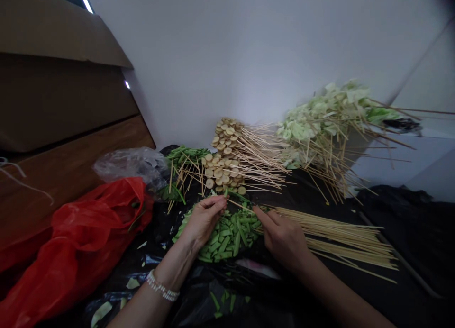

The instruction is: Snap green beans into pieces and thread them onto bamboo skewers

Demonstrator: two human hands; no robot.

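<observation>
My left hand (204,219) is closed in a pinch over a pile of cut green bean pieces (227,235), holding a green piece at its fingertips. A thin bamboo skewer (239,205) runs from that piece to my right hand (282,238), whose fingers are closed around its end. A bead bracelet sits on my left wrist. Right of my right hand lies a bundle of bare bamboo skewers (337,233) on black plastic sheet (391,290).
Behind the beans lie skewers of tan round slices (223,162), skewered green beans (185,157) and skewered pale green leaves (320,124). A red plastic bag (74,242) and a clear bag (131,164) lie at left by a wooden ledge (71,167).
</observation>
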